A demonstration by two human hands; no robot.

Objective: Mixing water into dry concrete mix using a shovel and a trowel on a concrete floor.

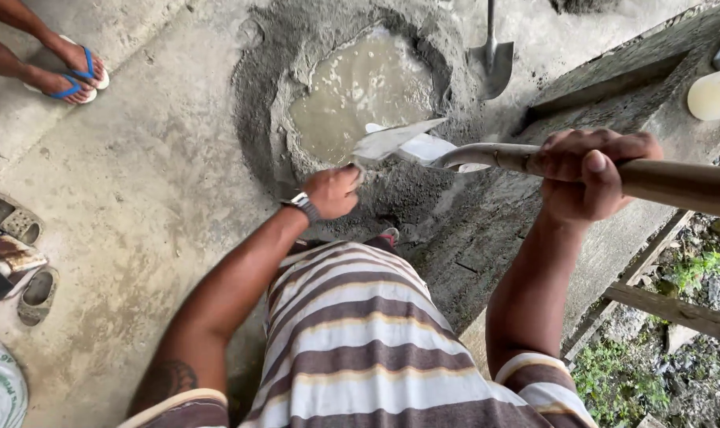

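Your right hand (590, 170) is wrapped tight around the curved wooden shaft of the shovel (534, 162), fingers closed over the top, at about three o'clock in your view. Your left hand (332, 192), the one with the dark wristwatch (303, 206), is closed in a pinch on a flat grey metal trowel blade (391, 141), which lies against the shovel's pale, mortar-smeared head (427, 149) just beside the handle's lower end. Both sit over the near rim of the grey ring of dry cement and sand (257, 79), with the pool of murky water (360, 87) held inside it at twelve o'clock.

The main risk, as I judge it, is the ring itself: its wall looks thin at the near edge, so a heavy push there could breach it and let the water run out across the concrete floor (154, 206) towards your feet. Your left fingers are close to the metal edges, so a slip of the blade could nick them. A second steel shovel (492, 59) stands at one o'clock, and another person's feet in blue flip-flops (78, 75) are at ten o'clock, well apart but within splash range.
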